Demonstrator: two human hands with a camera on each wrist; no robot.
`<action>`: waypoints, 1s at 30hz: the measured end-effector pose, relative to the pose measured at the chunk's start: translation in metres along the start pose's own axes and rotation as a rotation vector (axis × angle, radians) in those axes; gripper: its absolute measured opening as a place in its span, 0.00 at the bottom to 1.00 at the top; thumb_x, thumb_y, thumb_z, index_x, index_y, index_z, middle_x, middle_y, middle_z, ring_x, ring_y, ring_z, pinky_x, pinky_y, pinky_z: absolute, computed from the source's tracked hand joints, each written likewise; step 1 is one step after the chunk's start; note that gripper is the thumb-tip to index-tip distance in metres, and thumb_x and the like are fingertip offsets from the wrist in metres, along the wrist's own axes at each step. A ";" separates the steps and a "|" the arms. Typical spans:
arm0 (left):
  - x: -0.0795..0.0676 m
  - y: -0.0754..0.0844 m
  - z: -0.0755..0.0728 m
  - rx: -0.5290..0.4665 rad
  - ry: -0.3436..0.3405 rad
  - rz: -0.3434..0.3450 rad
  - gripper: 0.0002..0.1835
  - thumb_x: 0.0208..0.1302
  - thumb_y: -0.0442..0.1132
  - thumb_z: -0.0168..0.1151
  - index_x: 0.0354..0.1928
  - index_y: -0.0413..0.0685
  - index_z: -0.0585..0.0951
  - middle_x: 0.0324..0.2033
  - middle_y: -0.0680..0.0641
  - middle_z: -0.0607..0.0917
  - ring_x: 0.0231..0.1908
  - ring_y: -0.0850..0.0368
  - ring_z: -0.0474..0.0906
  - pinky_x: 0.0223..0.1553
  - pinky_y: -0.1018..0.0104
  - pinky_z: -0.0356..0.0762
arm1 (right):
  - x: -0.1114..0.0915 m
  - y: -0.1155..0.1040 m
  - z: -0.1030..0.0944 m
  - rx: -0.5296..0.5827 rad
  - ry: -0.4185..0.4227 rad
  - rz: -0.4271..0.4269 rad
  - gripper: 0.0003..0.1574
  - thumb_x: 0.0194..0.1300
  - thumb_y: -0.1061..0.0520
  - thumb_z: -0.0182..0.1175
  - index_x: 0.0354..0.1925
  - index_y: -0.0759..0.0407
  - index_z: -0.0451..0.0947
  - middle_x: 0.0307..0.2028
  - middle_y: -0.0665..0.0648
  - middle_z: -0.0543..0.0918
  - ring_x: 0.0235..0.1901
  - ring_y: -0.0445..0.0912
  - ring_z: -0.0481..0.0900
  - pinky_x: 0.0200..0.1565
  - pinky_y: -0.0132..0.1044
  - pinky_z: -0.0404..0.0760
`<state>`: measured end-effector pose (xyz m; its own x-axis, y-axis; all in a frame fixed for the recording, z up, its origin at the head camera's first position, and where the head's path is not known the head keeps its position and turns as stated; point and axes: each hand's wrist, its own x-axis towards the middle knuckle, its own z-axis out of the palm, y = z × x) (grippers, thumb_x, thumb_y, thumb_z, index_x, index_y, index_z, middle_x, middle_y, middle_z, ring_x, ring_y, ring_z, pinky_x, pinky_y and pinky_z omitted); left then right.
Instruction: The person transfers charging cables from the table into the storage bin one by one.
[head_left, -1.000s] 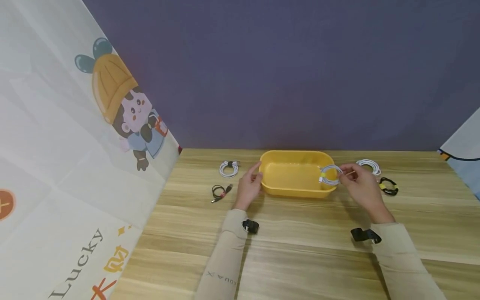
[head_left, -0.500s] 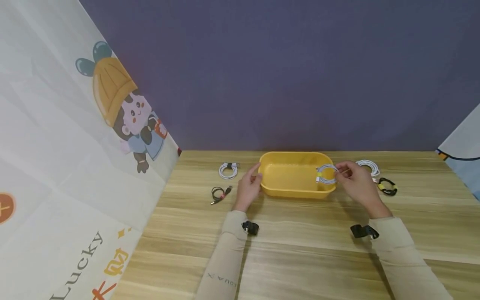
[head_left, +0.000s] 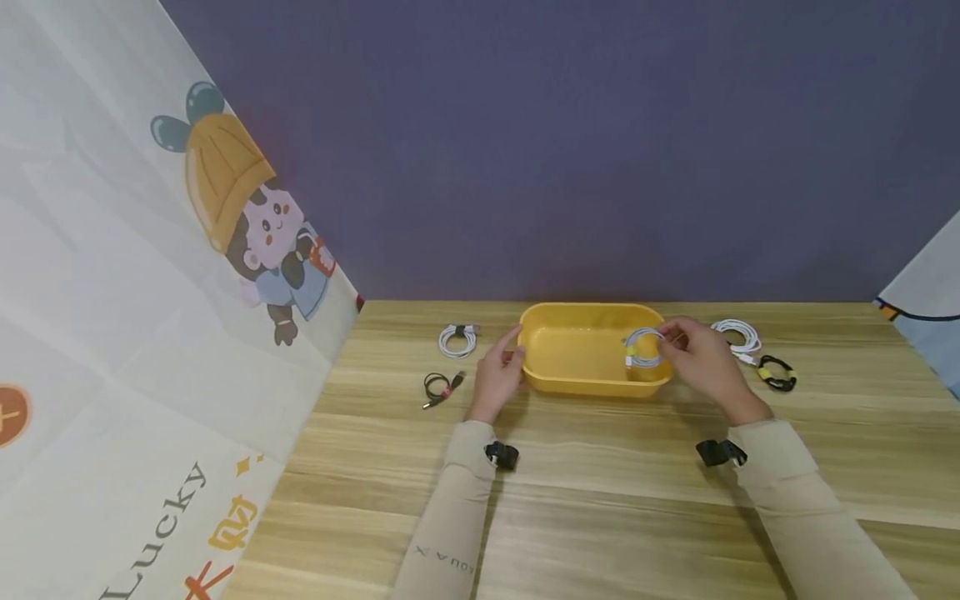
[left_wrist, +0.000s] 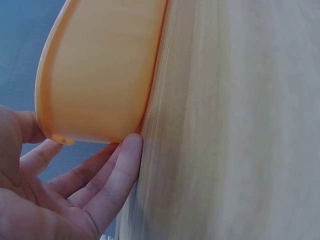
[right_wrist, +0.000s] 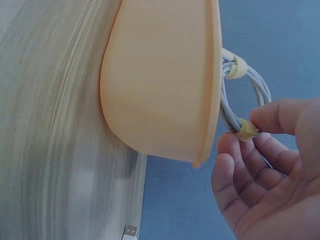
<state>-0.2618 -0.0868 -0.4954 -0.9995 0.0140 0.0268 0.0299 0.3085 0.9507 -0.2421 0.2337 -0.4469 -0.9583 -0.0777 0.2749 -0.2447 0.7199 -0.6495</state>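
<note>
A yellow plastic basin (head_left: 577, 384) sits on the wooden table. My left hand (head_left: 497, 379) is at its left end; in the left wrist view the fingers (left_wrist: 120, 172) lie extended against the outer wall, with the thumb up at the rim. Between thumb and fingertips, my right hand (head_left: 701, 358) pinches a coiled white cable (head_left: 643, 362) by one of its yellow ties (right_wrist: 246, 131). The coil hangs over the right part of the basin, above the rim, and part of it is hidden behind the wall in the right wrist view.
Left of the basin lie a white coiled cable (head_left: 456, 353) with a black tie and a small black cable (head_left: 433, 393). On the right are another white coil (head_left: 742, 325) and a black coil (head_left: 777, 386) with yellow ties. A dark backdrop (head_left: 570, 150) rises behind the table.
The right hand has moved left with the white cable, bringing it further over the basin. The left hand stays at the basin's left end, and the basin has stayed put.
</note>
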 end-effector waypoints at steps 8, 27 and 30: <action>0.003 0.001 0.005 0.002 0.015 -0.006 0.24 0.79 0.43 0.54 0.73 0.65 0.72 0.50 0.36 0.88 0.29 0.53 0.87 0.29 0.61 0.90 | 0.014 0.008 0.003 -0.049 -0.014 -0.084 0.10 0.70 0.61 0.61 0.46 0.67 0.82 0.36 0.63 0.86 0.35 0.53 0.81 0.34 0.35 0.77; 0.008 0.002 0.010 0.021 0.025 0.004 0.24 0.79 0.43 0.54 0.73 0.65 0.72 0.49 0.36 0.88 0.29 0.54 0.87 0.29 0.61 0.90 | 0.030 0.013 0.004 -0.134 -0.169 -0.107 0.10 0.72 0.62 0.60 0.49 0.65 0.82 0.39 0.63 0.86 0.35 0.52 0.82 0.32 0.40 0.80; 0.008 0.001 0.011 0.021 0.025 -0.001 0.24 0.79 0.43 0.54 0.73 0.65 0.72 0.49 0.37 0.88 0.29 0.52 0.87 0.30 0.60 0.90 | 0.031 0.013 0.004 -0.145 -0.191 -0.110 0.11 0.72 0.62 0.60 0.49 0.65 0.82 0.40 0.63 0.86 0.36 0.53 0.83 0.33 0.42 0.81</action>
<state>-0.2697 -0.0762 -0.4974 -0.9994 -0.0097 0.0341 0.0291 0.3287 0.9440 -0.2754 0.2373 -0.4499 -0.9409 -0.2799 0.1909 -0.3387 0.7900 -0.5110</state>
